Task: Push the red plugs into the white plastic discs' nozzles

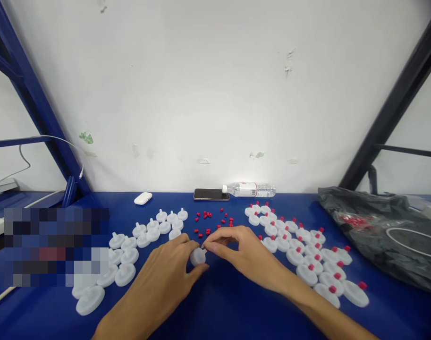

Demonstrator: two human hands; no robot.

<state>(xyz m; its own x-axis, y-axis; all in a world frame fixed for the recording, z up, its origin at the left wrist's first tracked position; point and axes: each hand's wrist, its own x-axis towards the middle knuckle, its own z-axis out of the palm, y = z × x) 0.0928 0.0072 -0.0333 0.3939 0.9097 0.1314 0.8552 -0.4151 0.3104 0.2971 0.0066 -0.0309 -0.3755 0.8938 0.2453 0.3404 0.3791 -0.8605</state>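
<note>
My left hand (173,269) grips a white plastic nozzle lid (198,256) by its round base, with the spout tilted to the right. At the spout's tip, the thumb and forefinger of my right hand (241,250) are pinched together; a small red cap may be between them, mostly hidden by the fingers. Loose red caps (208,232) lie scattered on the blue table just beyond my hands. Several white lids without caps (125,274) stand to the left, spouts up. On the right are several lids with red caps (307,274) on their spouts.
A phone (210,194) and a clear water bottle (254,189) lie along the wall. A white earbud case (143,198) is at the back left. A dark plastic bag (385,236) with a clear packet of red caps (357,221) covers the right side of the table (229,311).
</note>
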